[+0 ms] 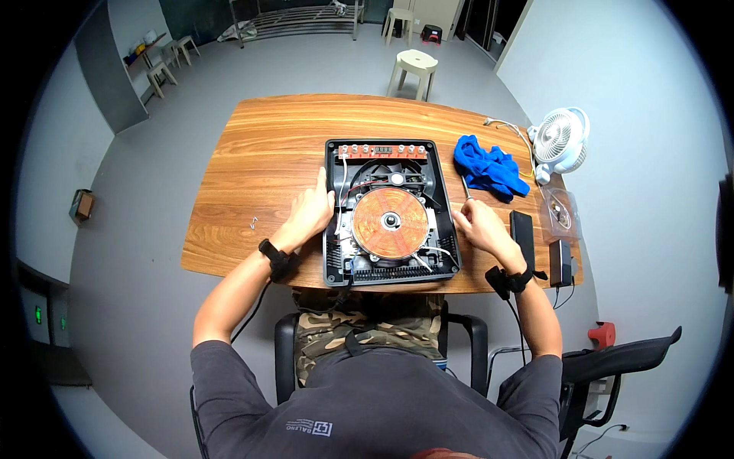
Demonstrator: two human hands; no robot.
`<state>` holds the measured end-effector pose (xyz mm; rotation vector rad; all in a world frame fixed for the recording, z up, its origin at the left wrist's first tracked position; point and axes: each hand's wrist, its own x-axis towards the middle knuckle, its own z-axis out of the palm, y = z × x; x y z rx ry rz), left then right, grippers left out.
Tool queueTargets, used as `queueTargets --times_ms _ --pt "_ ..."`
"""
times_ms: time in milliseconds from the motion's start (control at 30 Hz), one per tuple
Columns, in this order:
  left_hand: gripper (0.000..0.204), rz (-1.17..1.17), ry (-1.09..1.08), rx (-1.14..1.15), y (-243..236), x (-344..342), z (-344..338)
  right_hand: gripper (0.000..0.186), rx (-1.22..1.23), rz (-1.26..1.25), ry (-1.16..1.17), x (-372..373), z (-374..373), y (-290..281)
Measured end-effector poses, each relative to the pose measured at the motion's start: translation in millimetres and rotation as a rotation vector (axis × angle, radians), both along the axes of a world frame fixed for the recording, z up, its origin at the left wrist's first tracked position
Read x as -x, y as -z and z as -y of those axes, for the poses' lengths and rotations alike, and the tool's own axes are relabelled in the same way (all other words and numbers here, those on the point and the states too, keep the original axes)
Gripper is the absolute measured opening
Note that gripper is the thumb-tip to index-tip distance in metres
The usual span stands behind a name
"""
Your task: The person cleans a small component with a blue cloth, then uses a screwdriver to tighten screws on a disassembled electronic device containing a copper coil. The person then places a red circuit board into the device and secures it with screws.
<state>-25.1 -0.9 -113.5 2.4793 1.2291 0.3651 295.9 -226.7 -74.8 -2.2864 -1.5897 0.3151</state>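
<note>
An opened induction cooker (391, 264) lies on the wooden table in front of me, its black lower housing showing the inside. A round copper coil (373, 229) fills its near half. Beyond the coil sit a black fan (417, 180) and a reddish circuit board (359, 152) along the far edge. My left hand (310, 208) grips the housing's left side, forefinger stretched along the wall. By the right side, my right hand (483, 227) is closed around a screwdriver (465, 185); its thin shaft points away from me and the handle is mostly hidden.
Small screws (254, 223) lie left on the table (229, 183). At the right are a blue cloth (489, 168), a white fan (560, 141), a clear plastic box (572, 200), a black case (522, 233) and a dark adapter (560, 260). A stool (415, 63) stands beyond.
</note>
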Motion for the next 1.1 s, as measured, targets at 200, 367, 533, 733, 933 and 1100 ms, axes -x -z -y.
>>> queueTargets --times_ms 200,367,533,733,933,1100 --pt "0.066 0.082 0.002 0.073 -1 -3 1 0.036 0.073 -0.072 -0.083 5 -5 25" --pt "0.067 0.154 0.016 0.116 5 -1 -7 0.032 -0.077 -0.152 -0.108 13 -5 19" --pt "0.067 0.206 0.034 0.116 4 1 -3 0.033 -0.197 -0.161 -0.099 16 0 3" --pt "0.070 0.315 0.141 0.081 0 -15 1 0.027 -0.224 -0.117 -0.018 14 28 -21" --pt "0.082 0.256 0.274 0.111 -17 -79 24 0.030 -0.280 -0.150 0.084 -35 66 -60" --pt "0.084 0.222 0.343 0.148 1 -124 28 0.030 -0.228 -0.096 0.134 -41 91 -86"
